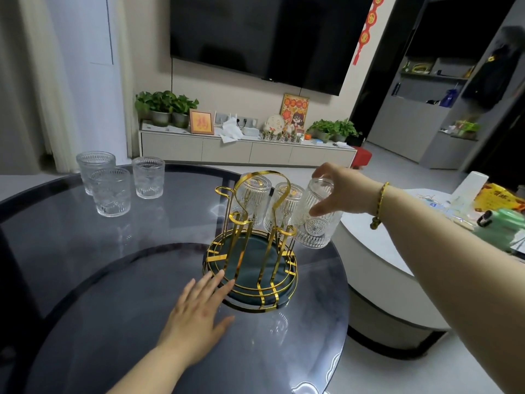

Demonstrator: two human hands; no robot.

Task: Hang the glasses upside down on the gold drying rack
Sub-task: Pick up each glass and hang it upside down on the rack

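The gold drying rack, with a dark green round base, stands on the round dark glass table. Two ribbed glasses hang upside down on its far prongs. My right hand grips a third ribbed glass, upside down and tilted, at the rack's right side over a prong. My left hand lies flat on the table, fingers spread, fingertips touching the rack's base rim. Three upright glasses stand at the table's far left.
To the right sits a white oval coffee table with packets, a green object and a white cup. Beyond are a TV cabinet with plants and frames, a wall TV, and a red stool.
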